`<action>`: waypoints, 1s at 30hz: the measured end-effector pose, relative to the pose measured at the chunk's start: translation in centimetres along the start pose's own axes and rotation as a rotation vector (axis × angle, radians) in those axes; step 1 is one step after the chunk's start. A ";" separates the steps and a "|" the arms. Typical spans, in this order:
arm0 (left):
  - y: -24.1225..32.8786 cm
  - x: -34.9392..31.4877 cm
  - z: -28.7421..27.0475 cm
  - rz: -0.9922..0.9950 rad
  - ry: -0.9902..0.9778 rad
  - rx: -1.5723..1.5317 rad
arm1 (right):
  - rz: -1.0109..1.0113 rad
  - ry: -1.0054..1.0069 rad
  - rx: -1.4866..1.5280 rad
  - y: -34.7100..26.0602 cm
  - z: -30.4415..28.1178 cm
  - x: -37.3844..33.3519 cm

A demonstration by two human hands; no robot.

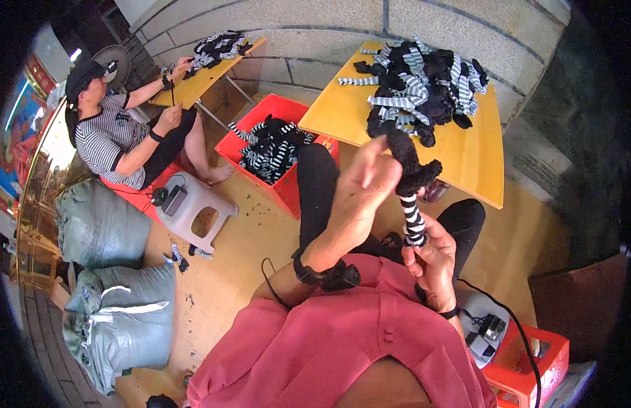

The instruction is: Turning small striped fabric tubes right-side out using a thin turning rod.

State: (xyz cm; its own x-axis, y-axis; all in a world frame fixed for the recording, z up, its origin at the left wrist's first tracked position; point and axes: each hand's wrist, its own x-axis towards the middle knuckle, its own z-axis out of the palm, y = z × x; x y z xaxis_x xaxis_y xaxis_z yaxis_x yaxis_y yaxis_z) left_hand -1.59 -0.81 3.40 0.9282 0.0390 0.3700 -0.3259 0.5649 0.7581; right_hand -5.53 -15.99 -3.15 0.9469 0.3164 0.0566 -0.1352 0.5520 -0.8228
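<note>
In front of me, a soft knitted piece stands roughly upright, with a fuzzy black top that has a side lobe and a narrow black-and-white striped tube below. My right hand pinches the striped tube at its lower end. Higher up, my left hand has its fingers closed against the left side of the black top; its fingertips are partly hidden there. Beyond my hands, a pile of similar striped and black pieces lies on a yellow table.
A red crate of striped pieces stands left of the table. Another person works at a second yellow table. A grey stool and stuffed sacks are at left. Lower right is a red plastic stool with a dark cable.
</note>
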 end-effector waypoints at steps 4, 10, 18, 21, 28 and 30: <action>1.3 0.1 -0.7 0.105 0.019 0.083 | -0.008 0.010 -0.209 0.1 0.3 -0.3; 1.8 0.4 -1.0 -0.023 0.005 -0.096 | -0.258 0.082 -0.593 1.2 -0.2 -0.7; 0.6 -0.2 -1.1 -0.017 -0.013 0.003 | -0.465 0.094 -0.923 1.1 0.3 -0.5; 0.5 -0.4 -0.8 -0.012 0.037 0.048 | -0.291 0.101 -0.750 1.5 0.2 -0.7; -0.6 -1.0 -1.1 -0.163 0.131 -0.021 | 0.186 0.016 -0.058 0.1 1.9 0.3; -1.1 -1.1 -1.7 -0.212 0.113 -0.039 | 0.213 0.042 -0.038 0.4 1.3 0.7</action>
State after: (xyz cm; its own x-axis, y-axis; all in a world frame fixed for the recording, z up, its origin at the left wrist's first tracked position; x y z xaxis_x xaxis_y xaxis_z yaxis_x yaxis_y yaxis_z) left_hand -1.91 -0.07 1.22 0.9900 0.0075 0.1407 -0.1169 0.6014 0.7904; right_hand -5.28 -14.54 -2.68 0.9095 0.3899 -0.1442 -0.3236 0.4463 -0.8343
